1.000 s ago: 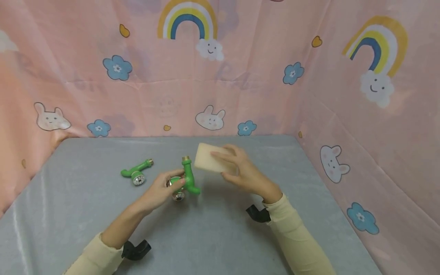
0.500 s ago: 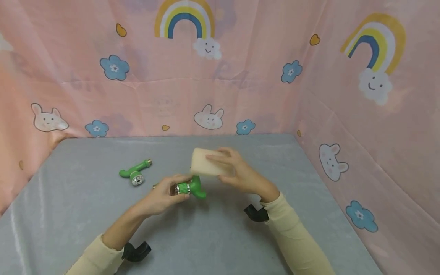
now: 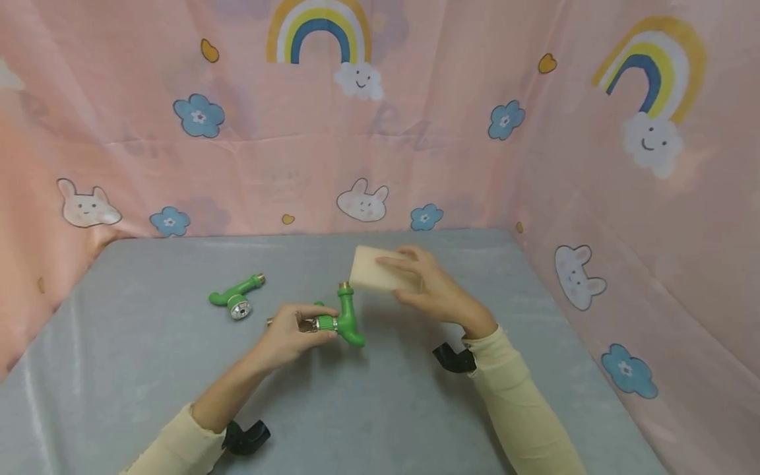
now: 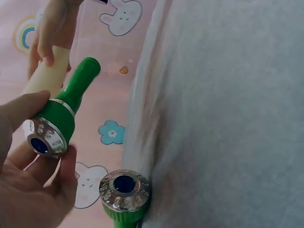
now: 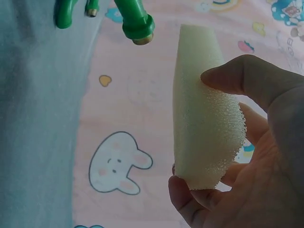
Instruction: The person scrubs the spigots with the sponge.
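Observation:
My left hand (image 3: 295, 338) grips a green faucet (image 3: 348, 321) by its ribbed knob. The faucet is off the table, brass threaded end up and spout toward the front right. In the left wrist view, fingers and thumb pinch the chrome-capped handle (image 4: 47, 137). A pale cream sponge (image 3: 380, 269) is in my right hand (image 3: 438, 289), just right of the brass end; the right wrist view shows thumb and fingers around the sponge (image 5: 202, 109), apart from the faucet. Another faucet is mostly hidden behind my left hand, its brass tip (image 3: 270, 322) showing.
A similar green faucet (image 3: 237, 297) lies on the grey-covered table (image 3: 386, 409), left of my hands. In the left wrist view, a chrome-capped faucet knob (image 4: 124, 187) rests below the held one. Pink patterned cloth (image 3: 285, 145) walls the back and right side.
My left hand has turned the faucet, tipping it down and then bringing its brass end up again, slightly farther right. The sponge dipped toward it, then moved up and right, away from it.

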